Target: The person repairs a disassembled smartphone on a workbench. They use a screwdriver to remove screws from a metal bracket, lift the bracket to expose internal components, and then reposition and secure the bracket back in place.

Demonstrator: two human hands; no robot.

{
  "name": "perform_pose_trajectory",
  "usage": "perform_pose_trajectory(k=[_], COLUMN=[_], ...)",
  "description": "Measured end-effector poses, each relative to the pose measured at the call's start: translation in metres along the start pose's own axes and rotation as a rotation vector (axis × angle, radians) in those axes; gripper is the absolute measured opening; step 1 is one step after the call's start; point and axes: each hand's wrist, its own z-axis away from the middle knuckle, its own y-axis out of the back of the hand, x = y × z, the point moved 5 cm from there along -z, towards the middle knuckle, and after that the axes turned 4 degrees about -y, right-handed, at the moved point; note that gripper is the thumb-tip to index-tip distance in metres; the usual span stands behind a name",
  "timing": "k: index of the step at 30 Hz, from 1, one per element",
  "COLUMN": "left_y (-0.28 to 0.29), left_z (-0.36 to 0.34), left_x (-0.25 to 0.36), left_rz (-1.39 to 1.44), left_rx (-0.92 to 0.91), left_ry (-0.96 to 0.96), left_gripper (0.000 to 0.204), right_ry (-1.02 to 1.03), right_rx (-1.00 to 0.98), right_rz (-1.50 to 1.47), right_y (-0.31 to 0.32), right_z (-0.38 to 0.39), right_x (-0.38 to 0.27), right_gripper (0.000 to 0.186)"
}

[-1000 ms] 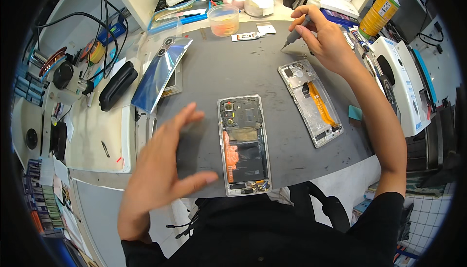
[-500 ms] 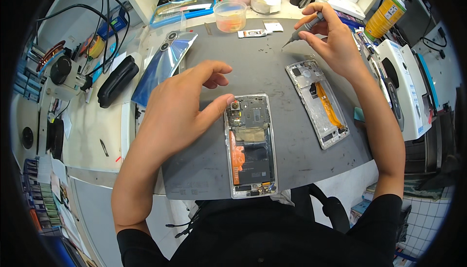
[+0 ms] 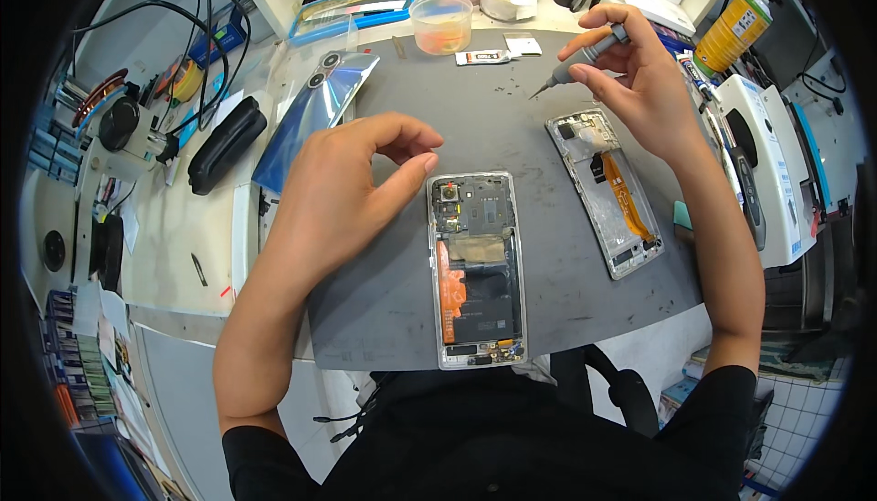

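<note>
An opened phone (image 3: pixel 477 273) lies on the grey work mat (image 3: pixel 384 318) straight in front of me, its circuit board, camera and black battery with an orange label exposed. Just above its upper left corner hovers my left hand (image 3: pixel 365 168), fingers curved and thumb slightly apart, with nothing visible between them. My right hand (image 3: pixel 639 81) grips a grey screwdriver (image 3: pixel 585 55), its thin tip pointing down and left near several tiny dark screws (image 3: pixel 508 90) on the mat. Below that hand sits a second phone frame (image 3: pixel 607 195) with an orange flex cable.
A shiny blue phone back cover (image 3: pixel 311 122) leans at the left, beside a black case (image 3: pixel 228 145). Toward the back are a clear round tub (image 3: pixel 440 26) and a small white tube (image 3: pixel 484 57). At right stand a yellow spray can (image 3: pixel 731 33) and a white device (image 3: pixel 767 163).
My left thumb has lifted off the opened phone's corner and drawn nearer the fingers. My right hand still holds the screwdriver, slightly lower. The whole view has shifted a little.
</note>
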Motion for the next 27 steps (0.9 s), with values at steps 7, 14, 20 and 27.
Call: perform_pose_trajectory(k=[7, 14, 20, 27], left_y=[-0.001, -0.066, -0.096, -0.1], left_z=[-0.015, -0.1, -0.124, -0.126], left_x=[0.013, 0.033, 0.019, 0.023], left_rz=[-0.165, -0.674, -0.813, -0.915], left_rx=[0.016, 0.013, -0.109, -0.075], left_ry=[-0.195, -0.571, -0.48, -0.561], left_gripper=[0.014, 0.016, 0.016, 0.011], right_ry=[0.052, 0.061, 0.077, -0.05], right_rx=[0.062, 0.201, 0.236, 0.236], right_rz=[0.213, 0.157, 0.189, 0.022], right_y=[0.007, 0.02, 0.035, 0.033], right_z=[-0.001, 0.004, 0.008, 0.009], right_x=[-0.005, 0.005, 0.013, 0.004], right_gripper=[0.053, 0.048, 0.05, 0.05])
